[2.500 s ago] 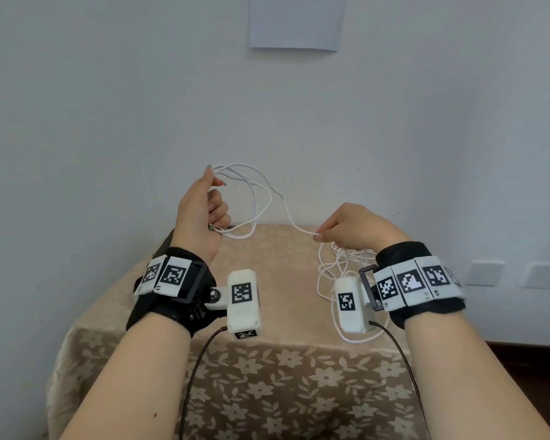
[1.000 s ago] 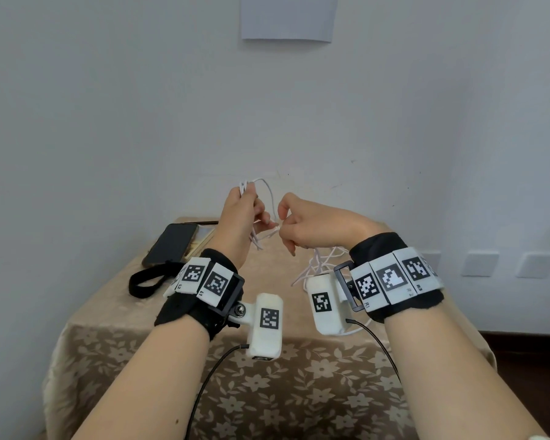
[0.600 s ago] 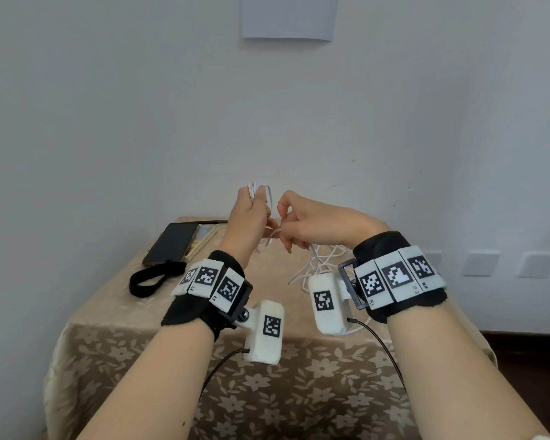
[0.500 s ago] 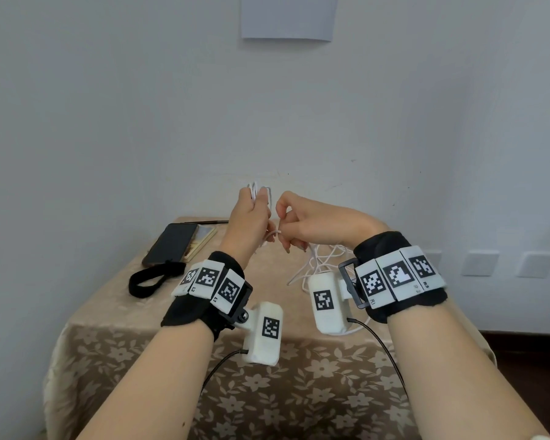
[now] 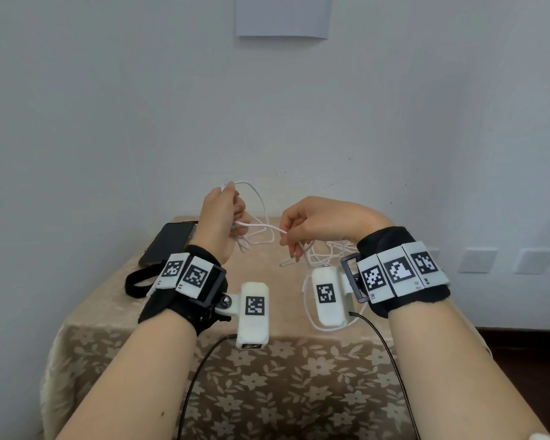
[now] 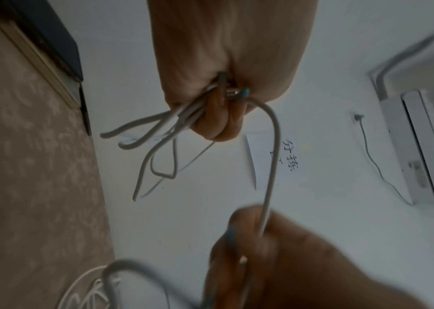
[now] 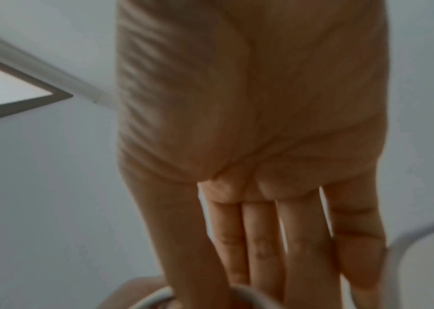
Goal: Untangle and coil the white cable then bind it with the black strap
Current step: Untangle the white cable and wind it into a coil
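Note:
My left hand (image 5: 223, 214) is raised above the table and grips a small bundle of loops of the thin white cable (image 5: 261, 231); the left wrist view shows its fingers curled round several strands (image 6: 157, 129). My right hand (image 5: 302, 230) pinches one strand of that cable (image 6: 268, 188) a short way to the right. The rest of the cable lies in a loose tangle (image 5: 327, 249) on the table under my right hand. The black strap (image 5: 134, 281) lies looped on the table at the left, partly behind my left wrist.
A dark phone (image 5: 169, 242) rests on a book at the table's back left corner. The small table (image 5: 286, 376) has a beige flowered cloth and stands against a white wall. Wall sockets (image 5: 477, 260) are at the right.
My hands came together at the bundle and have now drawn apart, the right one pulling a strand out to the right. The left hand still holds the loops.

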